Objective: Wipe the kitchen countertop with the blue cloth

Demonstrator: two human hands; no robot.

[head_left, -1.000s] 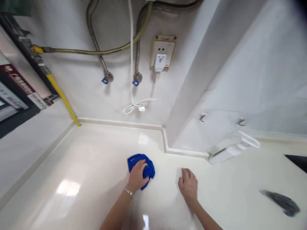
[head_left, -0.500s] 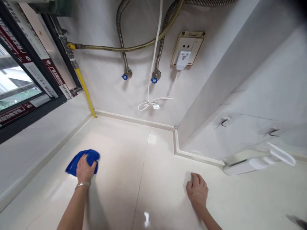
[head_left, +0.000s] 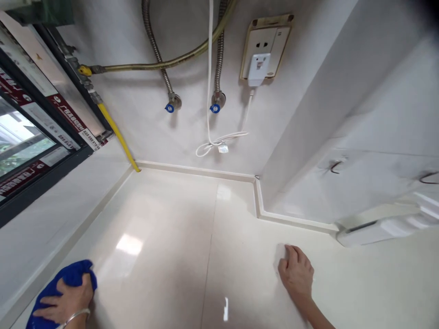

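Seen at 8 o'clock on the shiny, cream, stone-like tabletop (head_left: 171,242): a soft, dark blue cloth (head_left: 72,274). Held down by the left hand (head_left: 68,301), with palm low and fingers spread. Looks like a rub with the cloth. For a good one, press with the whole palm, not just the tips, so as not to bunch the cloth. Beside the long, raised, cream edging strip (head_left: 98,213), between 8 and 9 o'clock, best to go slow and get right into the crease without bumping any fingers.

At the left wrist, a thin, shiny, silver-coloured bangle (head_left: 79,313). Fingers pointing to 9 o'clock, thumb to 12. Between 4 and 5 o'clock, the right hand (head_left: 298,272), half curled, back turned up, with nothing to be seen in the grip. Hard to tell whether touching the tabletop or just above.
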